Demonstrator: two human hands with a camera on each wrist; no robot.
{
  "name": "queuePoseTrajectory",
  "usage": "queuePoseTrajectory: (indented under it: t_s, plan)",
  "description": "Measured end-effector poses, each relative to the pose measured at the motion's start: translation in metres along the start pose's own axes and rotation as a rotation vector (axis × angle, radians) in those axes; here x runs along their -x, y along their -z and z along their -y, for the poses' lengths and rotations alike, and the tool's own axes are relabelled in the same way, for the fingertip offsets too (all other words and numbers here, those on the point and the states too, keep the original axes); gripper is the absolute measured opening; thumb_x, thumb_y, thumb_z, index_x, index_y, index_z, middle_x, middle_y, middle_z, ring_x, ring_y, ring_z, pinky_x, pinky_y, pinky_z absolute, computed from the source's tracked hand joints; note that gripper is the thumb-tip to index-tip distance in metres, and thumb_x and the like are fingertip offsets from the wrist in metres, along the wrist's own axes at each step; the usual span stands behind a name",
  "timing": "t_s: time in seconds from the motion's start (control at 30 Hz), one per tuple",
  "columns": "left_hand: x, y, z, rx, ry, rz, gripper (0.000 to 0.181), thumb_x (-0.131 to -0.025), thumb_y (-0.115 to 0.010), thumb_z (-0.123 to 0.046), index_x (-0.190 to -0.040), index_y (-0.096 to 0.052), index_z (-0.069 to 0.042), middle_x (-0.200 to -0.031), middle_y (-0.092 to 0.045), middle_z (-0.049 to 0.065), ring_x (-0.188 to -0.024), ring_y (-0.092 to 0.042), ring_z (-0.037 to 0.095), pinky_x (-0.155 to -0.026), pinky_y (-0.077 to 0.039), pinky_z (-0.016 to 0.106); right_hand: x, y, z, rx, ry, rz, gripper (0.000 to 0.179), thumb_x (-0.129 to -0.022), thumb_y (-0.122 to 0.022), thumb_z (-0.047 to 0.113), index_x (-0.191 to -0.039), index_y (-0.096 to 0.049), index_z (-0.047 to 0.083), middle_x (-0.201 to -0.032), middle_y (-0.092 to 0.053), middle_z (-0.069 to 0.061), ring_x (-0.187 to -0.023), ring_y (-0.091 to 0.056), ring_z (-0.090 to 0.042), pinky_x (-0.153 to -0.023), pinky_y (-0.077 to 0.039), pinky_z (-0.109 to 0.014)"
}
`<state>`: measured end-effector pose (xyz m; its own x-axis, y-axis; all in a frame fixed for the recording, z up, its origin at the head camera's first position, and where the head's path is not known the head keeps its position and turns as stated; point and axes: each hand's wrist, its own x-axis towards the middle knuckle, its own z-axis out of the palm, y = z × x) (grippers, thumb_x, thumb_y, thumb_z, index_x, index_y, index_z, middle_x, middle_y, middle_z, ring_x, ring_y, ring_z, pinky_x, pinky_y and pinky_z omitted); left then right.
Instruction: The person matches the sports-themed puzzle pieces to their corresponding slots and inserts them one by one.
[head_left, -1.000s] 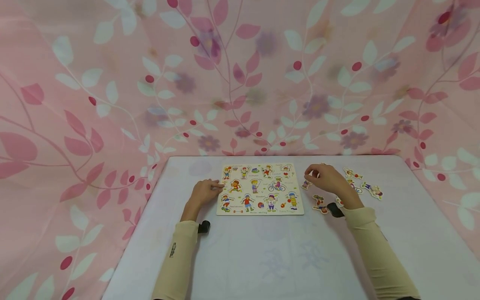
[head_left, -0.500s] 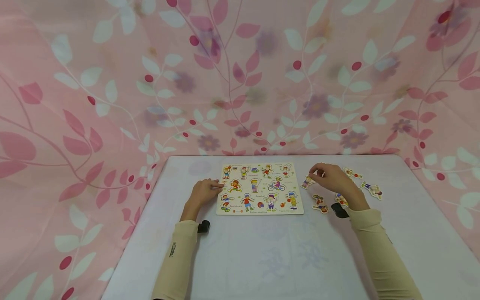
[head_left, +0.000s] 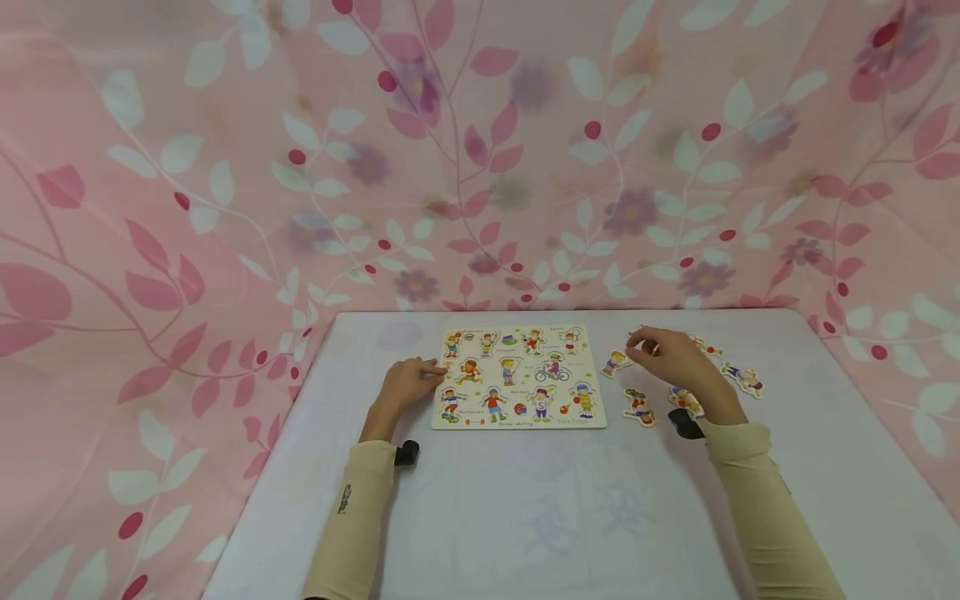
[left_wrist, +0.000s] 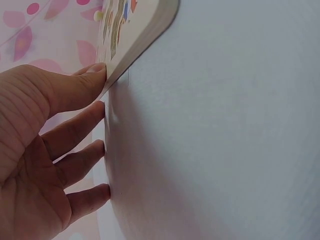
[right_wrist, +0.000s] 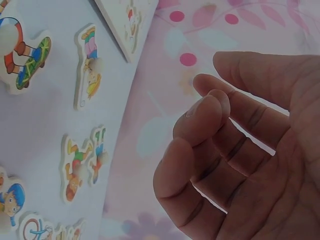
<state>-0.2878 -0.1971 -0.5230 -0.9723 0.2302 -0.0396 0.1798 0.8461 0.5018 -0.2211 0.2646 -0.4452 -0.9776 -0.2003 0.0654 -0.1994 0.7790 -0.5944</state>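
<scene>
A wooden puzzle board (head_left: 487, 408) printed with children doing sports lies flat on the table. My left hand (head_left: 408, 385) is at its left edge, the thumb (left_wrist: 82, 92) touching the board's rim and the other fingers extended down to the tabletop. My right hand (head_left: 667, 360) hovers right of the board with loosely bent fingers and nothing between them. Near its fingertips lies a loose golfer puzzle piece (head_left: 615, 363), also seen in the right wrist view. A skateboarder piece (head_left: 640, 407) lies nearer to me, and a blue-capped child piece (head_left: 686, 401) sits by the right wrist.
Farther right lie a purple-trousered child piece (head_left: 742, 379) and another piece (head_left: 707, 347), partly behind the hand. In the right wrist view a bicycle piece (right_wrist: 35, 227) shows. Pink floral cloth (head_left: 480, 167) rises behind the white-covered table (head_left: 525, 517).
My right hand has drawn back a little to the right, uncovering the golfer piece and the blue-capped piece. The left hand stays at the board's edge.
</scene>
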Motion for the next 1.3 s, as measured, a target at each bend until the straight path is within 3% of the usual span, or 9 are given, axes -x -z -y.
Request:
queuePoseTrajectory:
  t_s: [0.37,0.83,1.3]
  plan:
    - [0.000,0.001,-0.001,0.009,0.023,0.013,0.023,-0.092,-0.070,-0.025,-0.114,-0.076,-0.020,-0.135,-0.060,0.003,-0.138,-0.040,0.035,-0.113,-0.028,0.053,0.005,-0.003,-0.003,-0.004,-0.019,0.014,0.017,-0.095,-0.067,0.018,-0.105,-0.067,0.004,-0.082,-0.058,-0.007,-0.070,-0.050,-0.021,-0.055,-0.042,-0.033]
    - [0.001,0.002,-0.002,0.014,0.003,0.008,0.023,-0.092,-0.069,-0.025,-0.114,-0.076,-0.019,-0.135,-0.060,0.004,-0.137,-0.041,0.036,-0.112,-0.029,0.053,0.009,-0.002,-0.004,0.005,-0.029,0.010,0.018,-0.095,-0.066,0.017,-0.106,-0.067,0.003,-0.082,-0.057,-0.008,-0.070,-0.050,-0.022,-0.057,-0.041,-0.033]
    - [0.001,0.001,0.000,0.021,-0.001,0.000,0.023,-0.092,-0.070,-0.025,-0.114,-0.076,-0.020,-0.134,-0.061,0.003,-0.137,-0.041,0.035,-0.113,-0.029,0.053,0.006,0.008,-0.026,0.039,-0.063,-0.025,0.024,-0.097,-0.062,0.022,-0.111,-0.066,0.003,-0.086,-0.059,-0.010,-0.067,-0.050,-0.022,-0.053,-0.042,-0.031]
